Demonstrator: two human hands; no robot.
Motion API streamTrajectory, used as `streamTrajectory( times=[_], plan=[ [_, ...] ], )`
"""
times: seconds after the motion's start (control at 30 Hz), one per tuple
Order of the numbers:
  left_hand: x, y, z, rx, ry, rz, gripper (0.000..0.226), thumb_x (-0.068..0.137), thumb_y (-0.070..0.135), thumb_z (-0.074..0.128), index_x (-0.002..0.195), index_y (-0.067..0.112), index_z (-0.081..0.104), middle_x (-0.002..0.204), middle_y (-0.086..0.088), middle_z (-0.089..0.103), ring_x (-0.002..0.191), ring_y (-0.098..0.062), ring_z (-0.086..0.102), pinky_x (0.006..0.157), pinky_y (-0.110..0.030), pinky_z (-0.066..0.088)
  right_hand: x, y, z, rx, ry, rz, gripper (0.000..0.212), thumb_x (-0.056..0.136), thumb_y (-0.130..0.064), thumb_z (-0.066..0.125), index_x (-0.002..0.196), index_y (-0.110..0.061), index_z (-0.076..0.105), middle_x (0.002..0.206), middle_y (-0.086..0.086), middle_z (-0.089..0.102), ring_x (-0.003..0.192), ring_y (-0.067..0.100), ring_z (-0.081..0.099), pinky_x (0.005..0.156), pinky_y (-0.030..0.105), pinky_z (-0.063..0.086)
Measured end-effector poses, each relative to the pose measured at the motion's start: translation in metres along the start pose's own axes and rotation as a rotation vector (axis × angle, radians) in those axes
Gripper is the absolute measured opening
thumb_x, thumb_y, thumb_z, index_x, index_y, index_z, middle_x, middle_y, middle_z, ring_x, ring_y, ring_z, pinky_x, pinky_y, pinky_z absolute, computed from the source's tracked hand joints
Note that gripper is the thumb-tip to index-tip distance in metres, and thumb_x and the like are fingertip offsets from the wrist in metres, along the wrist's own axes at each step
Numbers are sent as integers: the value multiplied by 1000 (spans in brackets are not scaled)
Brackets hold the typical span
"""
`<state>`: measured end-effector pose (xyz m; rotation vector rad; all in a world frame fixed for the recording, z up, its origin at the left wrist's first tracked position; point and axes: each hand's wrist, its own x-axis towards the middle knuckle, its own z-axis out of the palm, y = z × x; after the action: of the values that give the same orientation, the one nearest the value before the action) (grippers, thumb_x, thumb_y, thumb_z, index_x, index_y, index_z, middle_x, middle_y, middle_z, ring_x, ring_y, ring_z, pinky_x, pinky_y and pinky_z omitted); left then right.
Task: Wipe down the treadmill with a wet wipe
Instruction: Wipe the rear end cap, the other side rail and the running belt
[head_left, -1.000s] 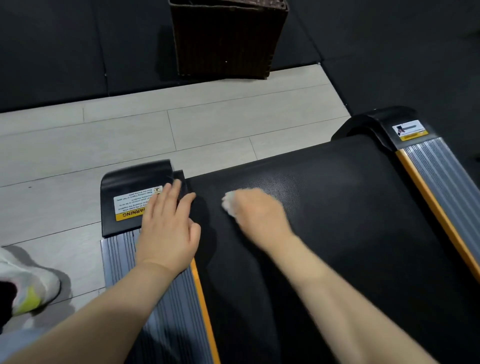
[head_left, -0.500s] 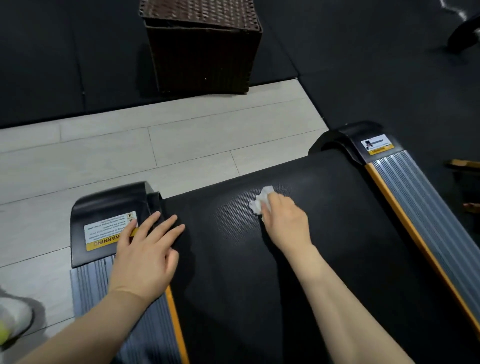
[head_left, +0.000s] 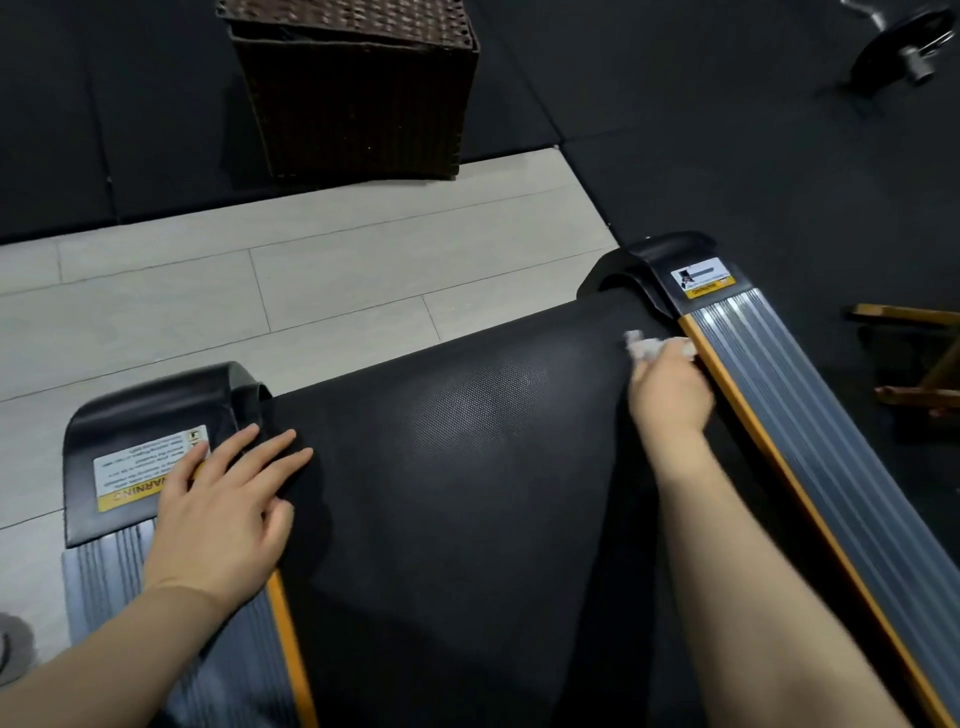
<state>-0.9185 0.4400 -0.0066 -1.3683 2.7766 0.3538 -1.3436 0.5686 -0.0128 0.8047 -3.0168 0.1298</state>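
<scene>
The treadmill's black textured belt (head_left: 467, 467) runs between two grey ribbed side rails with orange edging, the left rail (head_left: 104, 587) and the right rail (head_left: 810, 415). My right hand (head_left: 670, 395) presses a crumpled white wet wipe (head_left: 644, 347) onto the belt's far right corner, against the right rail's orange edge. My left hand (head_left: 223, 499) lies flat, fingers spread, across the left rail's end cap and the belt's left edge, partly covering a yellow warning label (head_left: 135, 473).
A dark wicker basket (head_left: 358, 88) stands on black floor mats beyond a strip of pale plank floor (head_left: 311, 280). A weight plate (head_left: 904, 47) lies at the top right. Wooden legs (head_left: 919, 358) show at the right edge. A shoe (head_left: 10, 649) peeks in bottom left.
My right hand has swept the wipe across the belt from the left side to the far right corner. The view has shifted right. My left hand stayed at the left rail.
</scene>
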Motion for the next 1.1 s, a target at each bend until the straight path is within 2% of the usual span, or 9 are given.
streamTrajectory(
  times=[0.17,0.33,0.5,0.63,0.77,0.83,0.93,1.03,1.1],
  plan=[
    [-1,0,-1,15,-4,-4,56,83,33,31,125,30,68,137,7,60,136,-21,45,113,-47,25,-36,-12,0,95,-61,-314,27,92,-22,50,114,-6,47,103,16,61,89,36,60,63,38,44],
    [1,0,-1,7,-4,-4,56,82,31,31,124,31,68,136,8,61,136,-20,45,113,-47,25,21,32,-7,-84,-8,9,19,98,-22,45,106,-5,48,98,19,66,88,38,64,63,36,37],
    [1,0,-1,1,-4,-11,55,82,31,31,123,33,68,136,10,60,136,-18,44,113,-45,25,18,-10,-7,-5,-53,77,30,95,-18,49,120,-4,40,104,22,64,90,41,64,65,36,41],
    [2,0,-2,5,-5,-12,55,81,30,32,123,34,68,136,11,60,136,-18,45,114,-45,24,-30,-99,-1,140,-136,-271,34,88,-20,48,121,-16,44,98,13,66,83,36,64,65,34,41],
    [1,-1,-2,14,-10,-11,55,82,31,32,124,35,67,137,12,59,137,-17,44,115,-45,23,-117,-178,15,27,-175,-835,46,70,-28,65,113,-10,63,86,13,69,54,23,64,43,23,38],
    [1,-1,-2,6,-13,-10,54,82,31,33,124,35,67,137,12,59,137,-17,44,115,-45,23,-121,-188,16,-32,-160,-928,41,76,-30,60,109,-7,64,85,13,69,51,22,62,41,22,33],
    [2,-3,-3,-15,-19,-12,54,82,31,33,123,36,68,137,13,59,138,-16,44,116,-46,25,-62,-150,19,-153,-150,-621,46,96,-26,32,130,4,42,103,19,66,82,30,69,61,34,46],
    [2,-3,-2,-11,-18,-13,54,82,32,33,122,37,68,137,14,59,138,-16,44,116,-46,24,4,-89,5,-75,-41,-149,44,98,-22,40,135,1,37,113,24,63,99,39,65,80,42,48],
    [4,-2,-1,-10,-15,-15,53,82,32,33,122,37,67,137,15,59,138,-15,43,116,-45,24,11,-89,2,-50,-61,-54,45,99,-24,39,139,-4,35,116,26,60,105,43,59,83,45,46]
  ],
)
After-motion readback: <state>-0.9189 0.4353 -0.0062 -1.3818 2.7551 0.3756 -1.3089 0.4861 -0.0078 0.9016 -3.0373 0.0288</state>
